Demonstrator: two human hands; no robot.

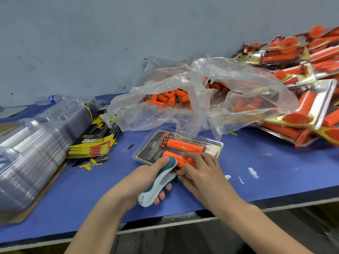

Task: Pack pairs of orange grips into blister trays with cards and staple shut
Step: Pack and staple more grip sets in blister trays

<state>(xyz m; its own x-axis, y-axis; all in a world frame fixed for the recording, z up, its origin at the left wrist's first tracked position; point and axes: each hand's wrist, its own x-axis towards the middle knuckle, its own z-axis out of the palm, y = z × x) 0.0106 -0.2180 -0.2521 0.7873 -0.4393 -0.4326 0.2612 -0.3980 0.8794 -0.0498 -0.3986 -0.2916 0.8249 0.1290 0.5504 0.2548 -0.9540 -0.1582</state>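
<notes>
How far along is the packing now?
Done: a pile of packs lies at right. In hand: the left hand grips the stapler at a filled tray's near edge; the right hand holds it. Left: loose grips in the bag, stacked trays and cards.

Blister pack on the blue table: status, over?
Left hand grips stapler, nose at blister pack near edge. Right hand holds pack; two orange grips and card inside. Plastic bag behind, clear of stapler.

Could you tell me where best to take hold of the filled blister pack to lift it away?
Probably the blister pack's flat right end, pinched from the right: the orange grips bulge mid-pack, while the stapler, left hand and right hand crowd its near edge.
</notes>
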